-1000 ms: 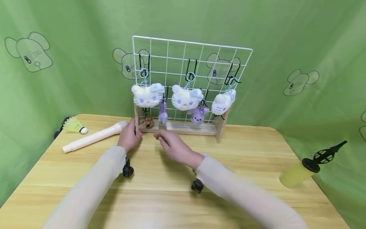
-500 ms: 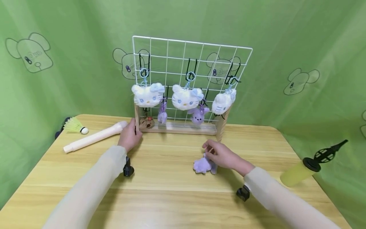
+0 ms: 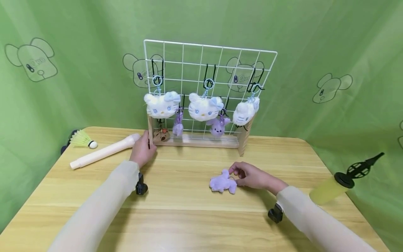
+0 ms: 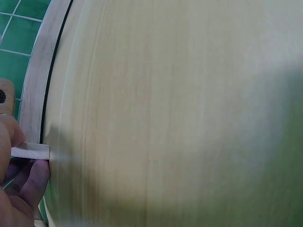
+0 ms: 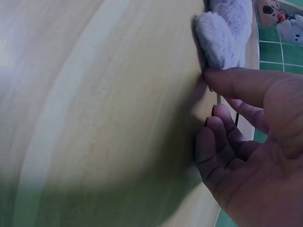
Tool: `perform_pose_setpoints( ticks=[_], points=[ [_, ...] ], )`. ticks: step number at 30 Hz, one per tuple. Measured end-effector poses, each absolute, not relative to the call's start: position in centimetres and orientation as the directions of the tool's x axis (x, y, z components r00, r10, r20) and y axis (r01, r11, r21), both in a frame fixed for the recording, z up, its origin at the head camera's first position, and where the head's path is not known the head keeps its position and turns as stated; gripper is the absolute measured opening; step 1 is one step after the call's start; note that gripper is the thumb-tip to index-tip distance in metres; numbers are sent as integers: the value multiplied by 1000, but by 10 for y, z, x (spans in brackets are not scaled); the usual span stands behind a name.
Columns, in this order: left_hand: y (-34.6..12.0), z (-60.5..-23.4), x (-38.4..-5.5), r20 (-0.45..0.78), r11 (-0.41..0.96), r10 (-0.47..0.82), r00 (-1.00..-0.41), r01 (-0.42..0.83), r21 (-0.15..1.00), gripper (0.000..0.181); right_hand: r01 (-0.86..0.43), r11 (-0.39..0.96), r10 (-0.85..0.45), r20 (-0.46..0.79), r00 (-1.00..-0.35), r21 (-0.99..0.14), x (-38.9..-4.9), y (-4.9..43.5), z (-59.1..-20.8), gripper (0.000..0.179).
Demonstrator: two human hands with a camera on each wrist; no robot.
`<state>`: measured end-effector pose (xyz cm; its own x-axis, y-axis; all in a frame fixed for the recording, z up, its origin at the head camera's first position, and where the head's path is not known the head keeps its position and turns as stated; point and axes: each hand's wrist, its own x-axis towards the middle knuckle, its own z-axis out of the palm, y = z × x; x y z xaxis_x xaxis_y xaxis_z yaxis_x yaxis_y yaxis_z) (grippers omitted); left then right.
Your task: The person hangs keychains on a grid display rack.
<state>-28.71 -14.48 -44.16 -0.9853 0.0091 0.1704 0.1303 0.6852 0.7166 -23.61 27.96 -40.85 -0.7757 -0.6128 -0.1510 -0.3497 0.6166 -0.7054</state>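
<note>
In the head view, my left hand grips the left wooden side leg of a white wire-grid display rack. Thumb and fingers pinch that leg's end in the left wrist view. A purple plush keychain lies flat on the table in front of the rack. At its right end is my right hand, fingers loosely bent and spread apart. The right wrist view has the thumb tip right at the plush's fuzzy end, the other fingers apart below it.
White cat plush keychains hang from black hooks on the grid's upper part. Below hang smaller purple plushes and a brown one. A pale pink tube and a shuttlecock lie left; a yellow bottle lies right.
My right hand has moved from the rack's lower left, rightward and toward me, to the purple plush keychain on the table. My left hand stays on the rack's leg.
</note>
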Motion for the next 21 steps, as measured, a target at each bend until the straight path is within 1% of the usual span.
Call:
perform_pose_setpoints(
  ticks=[4,10,16,21],
  points=[
    [-145,-443,-288,175,685,11,-985,135,716,38,-354,611,-632,-166,-757,-708,-235,278,-410,28],
    [-146,-444,-288,181,686,10,-983,138,714,39,-345,607,-650,-198,-733,-716,-233,270,-409,31],
    [-145,-444,-288,184,688,12,-983,142,712,36,-385,604,-667,-177,-724,-698,-231,261,-410,19],
    [-145,-444,-288,180,690,14,-983,140,710,33,-396,624,-661,-185,-727,-673,-232,259,-409,14]
  ],
)
